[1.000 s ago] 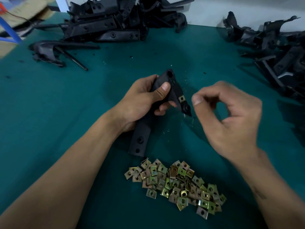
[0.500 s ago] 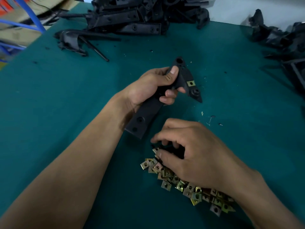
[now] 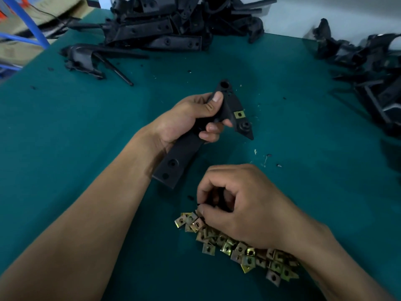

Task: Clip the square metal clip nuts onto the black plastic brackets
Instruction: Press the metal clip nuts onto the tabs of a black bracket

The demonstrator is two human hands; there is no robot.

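A black plastic bracket (image 3: 184,153) is gripped in the left hand (image 3: 184,120), the thumb laid along its upper arm and the fingers curled beneath it. 1 square metal clip nut (image 3: 239,114) is already seated on the bracket, just beyond the left fingertips. The right hand (image 3: 245,205) is held curled over the near pile of clip nuts (image 3: 238,248) on the green mat (image 3: 65,127), thumb and forefinger closed together at the pile's edge; whether a nut is pinched between them cannot be told. Heaps of black brackets (image 3: 165,29) are seen well beyond both hands
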